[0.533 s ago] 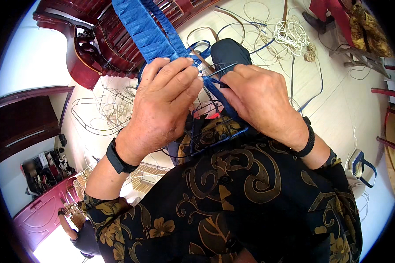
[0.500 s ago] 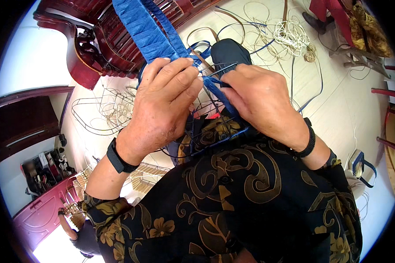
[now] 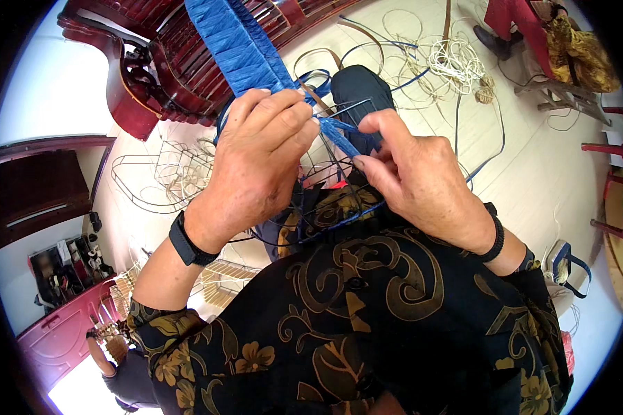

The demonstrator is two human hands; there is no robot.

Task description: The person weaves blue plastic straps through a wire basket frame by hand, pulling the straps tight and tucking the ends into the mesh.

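My left hand [image 3: 259,152] has its fingers bent over the lower end of a broad blue pleated band [image 3: 239,48], at the top of a black wire frame [image 3: 325,218] on my lap. Beside its fingertips a blue strip [image 3: 339,138] bends down to the right, and a thin dark metal rod [image 3: 353,107] lies above it. My right hand [image 3: 412,173] curls around that strip, thumb and index finger apart, thumb tip at the strip; its other fingers are mostly hidden.
Tangled cream cord [image 3: 457,62] and loose strips lie on the tiled floor around me. A carved red wooden bench [image 3: 135,111] stands ahead. Another wire frame [image 3: 138,180] is at left, a red stool [image 3: 602,146] at right. A person [image 3: 128,373] works at lower left; another person's foot [image 3: 498,41] shows upper right.
My right hand has moved down and right from the rod's end, its index finger lifting away from the thumb. The blue strip shows more between my hands; my left hand has barely shifted.
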